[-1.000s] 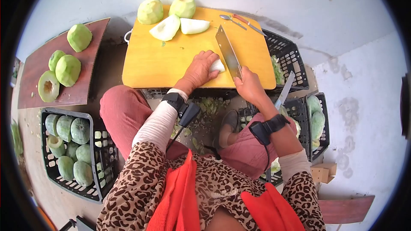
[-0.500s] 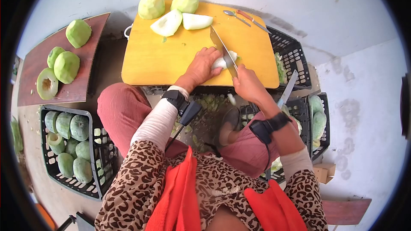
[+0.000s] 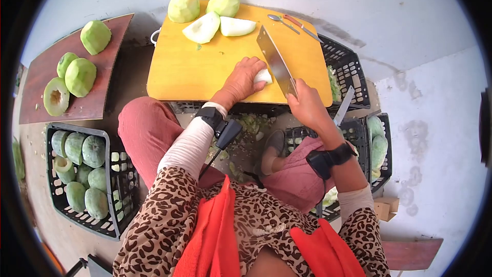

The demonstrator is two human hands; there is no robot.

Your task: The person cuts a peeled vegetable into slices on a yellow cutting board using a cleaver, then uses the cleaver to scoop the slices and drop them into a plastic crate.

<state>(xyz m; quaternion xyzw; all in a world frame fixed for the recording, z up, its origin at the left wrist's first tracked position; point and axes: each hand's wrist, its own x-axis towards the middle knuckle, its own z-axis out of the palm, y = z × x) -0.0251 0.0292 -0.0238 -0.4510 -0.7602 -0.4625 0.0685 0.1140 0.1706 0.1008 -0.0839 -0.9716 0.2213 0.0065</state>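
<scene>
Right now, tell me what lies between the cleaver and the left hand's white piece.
The head view shows only bare yellow board between the cleaver and the white piece in the left hand.

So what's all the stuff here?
Rectangular board: one, yellow, centre
Round peeled fruits: five, pale green, two on it, three left
Hollow cut fruit: one, pale green, left
Cut fruit pieces: three, white, two on board, one in left hand
Wide metal cleaver: one, grey, right hand
Metal spoon: one, silver, yellow board
Metal knives: two, silver, yellow board and right
Flat boards: two, reddish-brown, left and lower right
Slatted plastic crates: several, black, both sides
Oval unpeeled fruits: at least eight, green, left crate
Cardboard box: one, brown, lower right
Spotted sleeves: two, beige and black, bottom
Trousered legs: two, pink, below
Bare hands: two, centre
</scene>
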